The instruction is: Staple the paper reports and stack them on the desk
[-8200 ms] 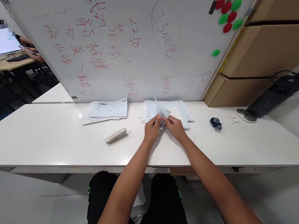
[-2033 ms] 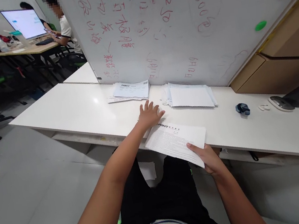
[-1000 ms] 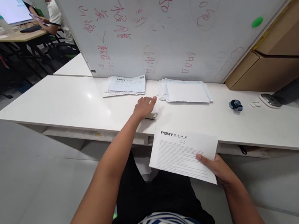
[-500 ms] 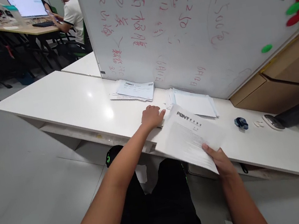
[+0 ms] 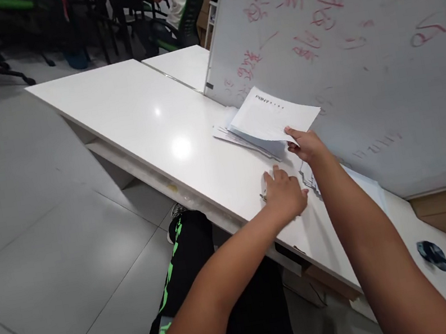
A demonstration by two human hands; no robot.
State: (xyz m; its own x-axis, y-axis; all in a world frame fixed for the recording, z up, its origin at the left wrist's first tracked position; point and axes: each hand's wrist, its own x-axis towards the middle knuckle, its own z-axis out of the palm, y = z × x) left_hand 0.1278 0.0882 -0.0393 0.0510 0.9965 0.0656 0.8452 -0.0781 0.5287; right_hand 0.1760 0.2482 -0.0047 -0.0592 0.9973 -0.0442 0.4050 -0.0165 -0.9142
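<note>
My right hand (image 5: 307, 144) pinches the near corner of a printed sheet (image 5: 272, 114) with a "PONY" heading and holds it just over a stack of similar papers (image 5: 239, 134) at the foot of the whiteboard. My left hand (image 5: 285, 193) rests palm down on the white table (image 5: 146, 117), fingers curled over a stapler whose tip (image 5: 262, 195) just shows. A second paper pile (image 5: 307, 177) is mostly hidden behind my right forearm.
A large whiteboard (image 5: 358, 53) with red writing leans on the table's far side. A small dark blue object (image 5: 432, 254) lies at the right end. Another person sits on a green chair (image 5: 183, 8) at a far desk. Grey tiled floor spreads to the left.
My right hand has carried the printed sheet up and leftward across the table to the left paper stack. My left hand has stayed on the stapler. My view has swung left.
</note>
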